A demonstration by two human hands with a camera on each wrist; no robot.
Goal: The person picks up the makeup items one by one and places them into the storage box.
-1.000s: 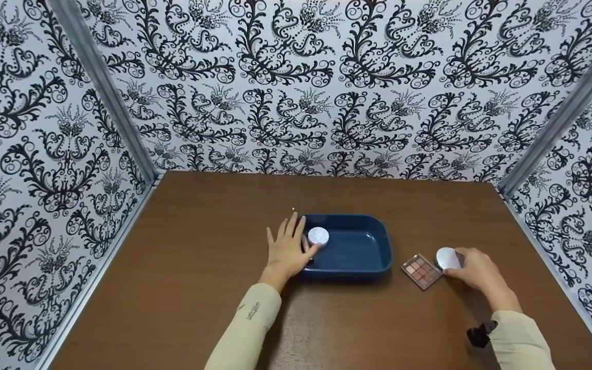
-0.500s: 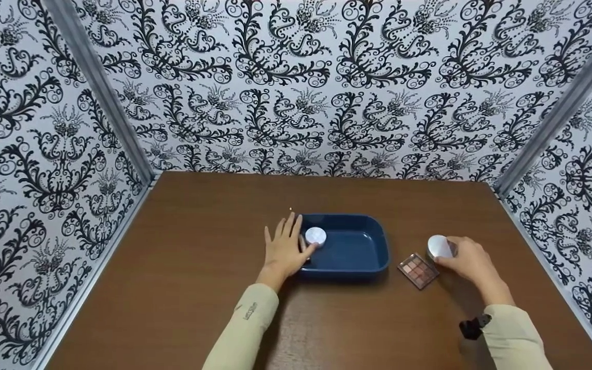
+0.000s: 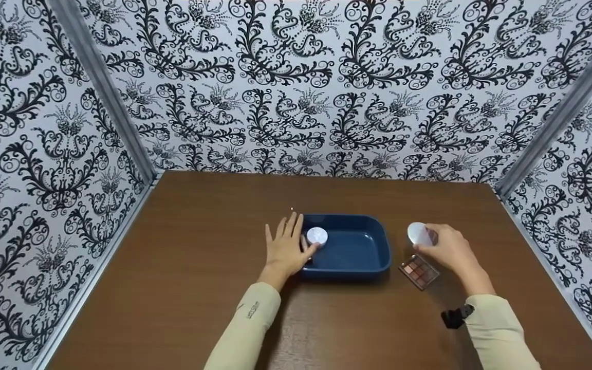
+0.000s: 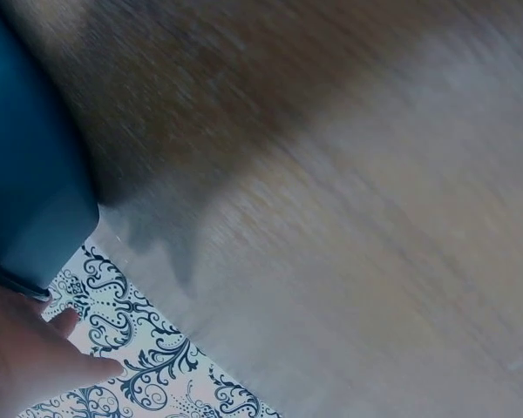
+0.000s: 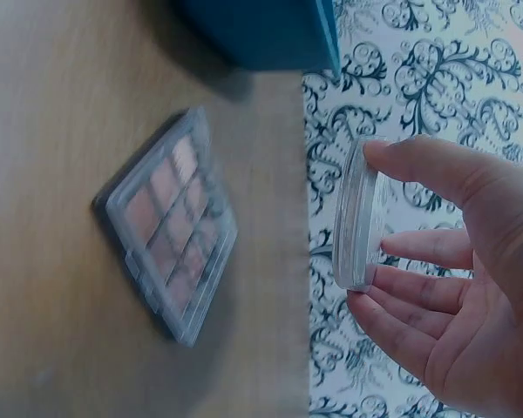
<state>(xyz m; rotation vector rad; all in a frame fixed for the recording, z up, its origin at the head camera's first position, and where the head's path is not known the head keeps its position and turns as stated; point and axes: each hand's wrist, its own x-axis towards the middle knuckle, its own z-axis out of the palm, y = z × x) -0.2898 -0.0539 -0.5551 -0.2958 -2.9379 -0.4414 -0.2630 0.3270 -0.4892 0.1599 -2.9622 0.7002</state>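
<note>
My right hand (image 3: 452,250) pinches a round, flat compact (image 3: 418,234) with a pale, shiny lid. In the right wrist view the compact (image 5: 356,218) is seen edge-on between thumb and fingertips, above the table. An eyeshadow palette (image 3: 419,272) with a clear lid and brownish pans lies just below it. My left hand (image 3: 283,254) rests on the left rim of a dark blue tray (image 3: 355,252), fingers spread, thumb over the inside. Beside that thumb a round white-topped container (image 3: 317,236) sits in the tray. Another small item there is mostly hidden by the hand.
The brown table (image 3: 198,226) meets a patterned back wall (image 3: 296,103). Patterned panels stand on both sides, joined by grey posts (image 3: 106,92). A black strap device (image 3: 455,317) is on the right wrist.
My right hand has lifted the compact and carried it left and away from me, past the palette toward the tray. The left hand has stayed on the tray's rim.
</note>
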